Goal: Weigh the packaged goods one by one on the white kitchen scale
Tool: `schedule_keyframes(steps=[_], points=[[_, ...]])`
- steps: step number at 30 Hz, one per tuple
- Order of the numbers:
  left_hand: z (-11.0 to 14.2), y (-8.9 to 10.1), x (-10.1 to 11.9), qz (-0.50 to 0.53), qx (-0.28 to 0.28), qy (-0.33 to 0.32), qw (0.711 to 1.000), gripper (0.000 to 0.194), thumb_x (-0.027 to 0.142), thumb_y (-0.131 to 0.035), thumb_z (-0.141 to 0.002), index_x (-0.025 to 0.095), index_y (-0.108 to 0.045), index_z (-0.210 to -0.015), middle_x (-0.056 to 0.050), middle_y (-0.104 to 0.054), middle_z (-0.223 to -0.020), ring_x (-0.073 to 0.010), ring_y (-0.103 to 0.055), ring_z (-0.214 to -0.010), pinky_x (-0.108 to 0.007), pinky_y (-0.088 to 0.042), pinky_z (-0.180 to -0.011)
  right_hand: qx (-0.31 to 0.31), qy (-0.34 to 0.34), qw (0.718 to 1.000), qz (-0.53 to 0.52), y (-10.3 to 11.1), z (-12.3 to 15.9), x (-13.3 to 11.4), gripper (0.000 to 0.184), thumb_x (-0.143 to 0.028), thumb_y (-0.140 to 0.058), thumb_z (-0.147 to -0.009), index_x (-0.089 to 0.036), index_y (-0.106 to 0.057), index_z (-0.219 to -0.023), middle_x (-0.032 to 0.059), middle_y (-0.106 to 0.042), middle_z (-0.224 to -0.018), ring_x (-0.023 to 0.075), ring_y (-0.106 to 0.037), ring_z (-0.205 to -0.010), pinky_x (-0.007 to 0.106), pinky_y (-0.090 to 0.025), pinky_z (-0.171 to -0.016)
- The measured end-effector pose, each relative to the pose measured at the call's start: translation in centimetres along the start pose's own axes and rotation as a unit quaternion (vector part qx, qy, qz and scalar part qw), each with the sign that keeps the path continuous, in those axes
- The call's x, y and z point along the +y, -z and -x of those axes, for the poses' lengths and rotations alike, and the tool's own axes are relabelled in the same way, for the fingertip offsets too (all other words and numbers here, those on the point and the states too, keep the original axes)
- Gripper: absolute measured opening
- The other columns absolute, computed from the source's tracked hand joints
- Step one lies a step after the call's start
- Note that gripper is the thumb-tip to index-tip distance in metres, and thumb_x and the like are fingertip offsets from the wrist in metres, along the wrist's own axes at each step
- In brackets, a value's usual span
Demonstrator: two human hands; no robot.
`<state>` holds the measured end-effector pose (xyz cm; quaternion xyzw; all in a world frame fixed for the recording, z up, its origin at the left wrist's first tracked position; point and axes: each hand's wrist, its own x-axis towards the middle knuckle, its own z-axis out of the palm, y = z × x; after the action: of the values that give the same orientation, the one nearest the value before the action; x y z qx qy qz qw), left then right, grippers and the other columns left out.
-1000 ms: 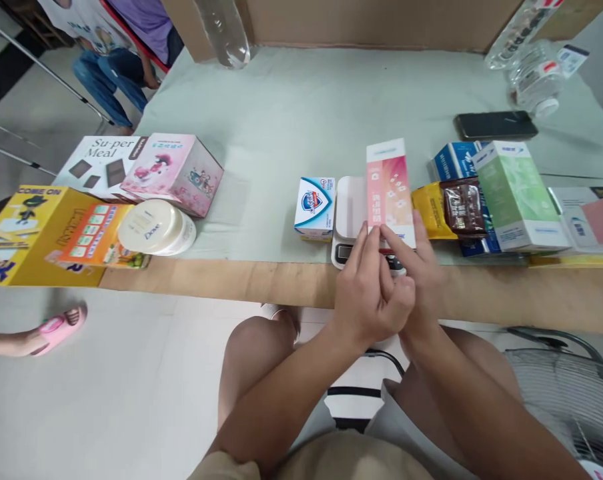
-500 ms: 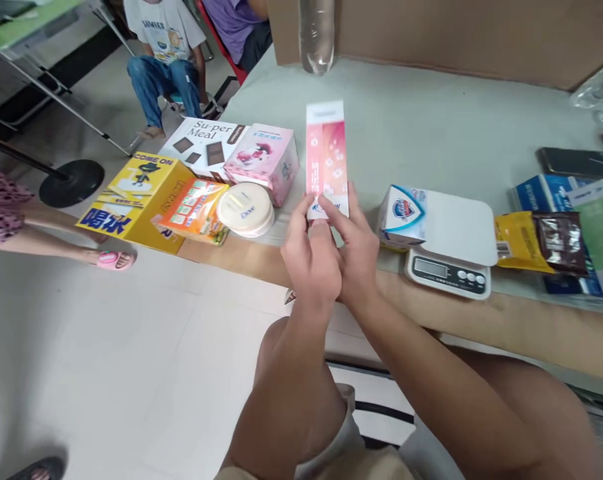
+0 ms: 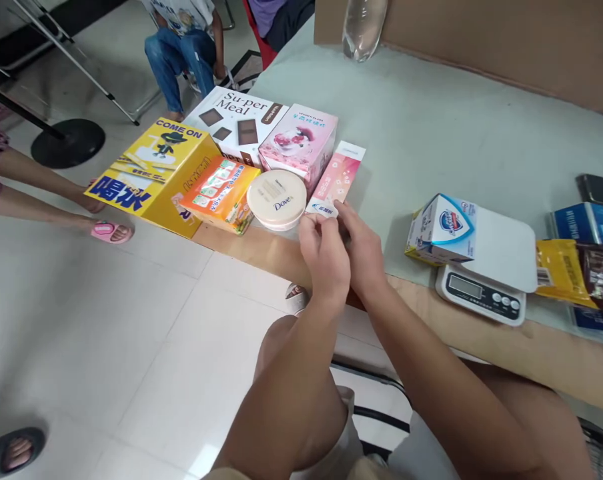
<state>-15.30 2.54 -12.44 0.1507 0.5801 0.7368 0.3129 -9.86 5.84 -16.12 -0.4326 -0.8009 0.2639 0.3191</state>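
Observation:
A long pink and white box (image 3: 338,178) lies on the pale green table (image 3: 431,133), leaning against a pink carton (image 3: 299,140). My left hand (image 3: 326,260) and my right hand (image 3: 364,250) are side by side at the box's near end. Fingers of both pinch that end. A round Dove tub (image 3: 276,199) sits just left of my left hand. To the right, a white kitchen scale (image 3: 491,273) carries nothing on its plate, with a white and blue soap box (image 3: 441,228) touching its left side.
Left of the tub are an orange packet (image 3: 221,193), a yellow box (image 3: 149,175) and a Su-per Meal box (image 3: 234,123). Snack packets (image 3: 576,270) and blue boxes (image 3: 586,223) lie at the right. A clear bottle (image 3: 364,27) stands at the back. Other people sit beyond the table's left end.
Both hands lifted the pink box off the scale, carried it left, and lowered it onto the table beside the pink carton and the Dove tub.

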Motion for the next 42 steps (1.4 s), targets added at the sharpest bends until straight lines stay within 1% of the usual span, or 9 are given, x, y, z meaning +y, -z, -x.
schedule_keyframes(steps=[4, 9, 13, 18, 22, 28, 33, 38, 42], points=[[0.7, -0.3, 0.7, -0.011, 0.031, -0.095, 0.995, 0.023, 0.018, -0.050, -0.094, 0.023, -0.040, -0.073, 0.003, -0.040, -0.071, -0.0121, -0.043, -0.066, -0.026, -0.040, -0.062, 0.026, 0.050, 0.998, -0.006, 4.0, 1.9, -0.7, 0.044, -0.023, -0.051, -0.093, -0.022, -0.065, -0.135, 0.0117, -0.072, -0.141, 0.0253, -0.070, -0.129, 0.046, -0.061, -0.105], [4.2, -2.8, 0.5, -0.056, -0.132, -0.284, 0.948, 0.029, 0.017, -0.048, -0.097, 0.023, -0.038, -0.070, 0.002, -0.039, -0.067, -0.0150, -0.043, -0.064, -0.031, -0.037, -0.061, 0.104, 0.092, 0.990, 0.031, 13.3, 5.9, 0.5, 0.021, -0.018, -0.058, -0.094, -0.024, -0.070, -0.110, 0.0043, -0.078, -0.095, 0.0191, -0.074, -0.086, 0.035, -0.063, -0.077], [8.3, -6.7, -0.4, -0.060, -0.246, -0.397, 0.882, 0.024, 0.020, -0.046, -0.097, 0.024, -0.040, -0.074, 0.000, -0.044, -0.066, -0.0169, -0.047, -0.064, -0.033, -0.039, -0.058, 0.259, 0.061, 0.963, 0.054, 19.3, 8.6, 4.4, 0.011, -0.020, -0.063, -0.094, -0.024, -0.071, -0.099, 0.0010, -0.071, -0.083, 0.0181, -0.069, -0.075, 0.035, -0.057, -0.070], [13.5, -12.1, -3.5, -0.077, -0.416, -0.335, 0.842, 0.014, 0.026, -0.052, -0.093, 0.025, -0.048, -0.080, -0.002, -0.057, -0.075, -0.0186, -0.057, -0.073, -0.033, -0.050, -0.066, 0.363, 0.003, 0.921, 0.144, 25.0, 10.9, 10.1, 0.011, -0.025, -0.061, -0.094, -0.023, -0.070, -0.100, 0.0046, -0.070, -0.090, 0.0227, -0.068, -0.083, 0.041, -0.056, -0.074], [17.0, -15.6, -6.9, -0.112, -0.508, -0.263, 0.812, 0.018, 0.036, -0.052, -0.094, 0.022, -0.060, -0.101, -0.011, -0.069, -0.105, -0.0249, -0.069, -0.100, -0.041, -0.060, -0.089, 0.387, -0.075, 0.885, 0.247, 28.8, 12.8, 13.9, 0.023, -0.026, -0.062, -0.088, -0.020, -0.070, -0.108, 0.0125, -0.070, -0.108, 0.0302, -0.068, -0.106, 0.047, -0.058, -0.086], [20.3, -19.2, -10.2, -0.144, -0.559, -0.308, 0.756, 0.060, 0.047, -0.049, -0.100, 0.010, -0.048, -0.148, -0.026, -0.051, -0.155, -0.0361, -0.049, -0.150, -0.056, -0.043, -0.125, 0.275, -0.155, 0.893, 0.322, 30.3, 15.3, 15.7, 0.044, -0.032, -0.059, -0.093, -0.024, -0.068, -0.135, 0.0133, -0.069, -0.139, 0.0340, -0.061, -0.121, 0.060, -0.045, -0.112], [21.2, -20.0, -11.6, -0.197, -0.557, -0.282, 0.756, 0.071, 0.056, -0.039, -0.104, 0.009, -0.036, -0.158, -0.029, -0.040, -0.164, -0.0371, -0.041, -0.157, -0.059, -0.038, -0.128, 0.289, -0.194, 0.889, 0.297, 30.3, 16.4, 14.9, 0.040, -0.039, -0.059, -0.095, -0.024, -0.073, -0.130, 0.0156, -0.066, -0.119, 0.0342, -0.060, -0.113, 0.060, -0.053, -0.103], [21.4, -19.5, -12.1, -0.196, -0.583, -0.289, 0.733, 0.072, 0.054, -0.031, -0.107, 0.012, -0.027, -0.165, -0.027, -0.033, -0.171, -0.0360, -0.031, -0.163, -0.060, -0.033, -0.131, 0.262, -0.200, 0.911, 0.250, 30.4, 17.7, 15.2, 0.046, -0.039, -0.059, -0.097, -0.024, -0.067, -0.139, 0.0187, -0.052, -0.150, 0.0360, -0.059, -0.136, 0.059, -0.056, -0.109], [21.5, -19.1, -11.7, -0.168, -0.584, -0.297, 0.736, 0.077, 0.057, -0.029, -0.107, 0.011, -0.019, -0.168, -0.027, -0.027, -0.174, -0.0360, -0.028, -0.165, -0.059, -0.032, -0.132, 0.277, -0.154, 0.914, 0.251, 30.1, 17.9, 14.7, 0.039, -0.041, -0.059, -0.099, -0.022, -0.072, -0.132, 0.0185, -0.063, -0.146, 0.0339, -0.069, -0.129, 0.055, -0.061, -0.105]])
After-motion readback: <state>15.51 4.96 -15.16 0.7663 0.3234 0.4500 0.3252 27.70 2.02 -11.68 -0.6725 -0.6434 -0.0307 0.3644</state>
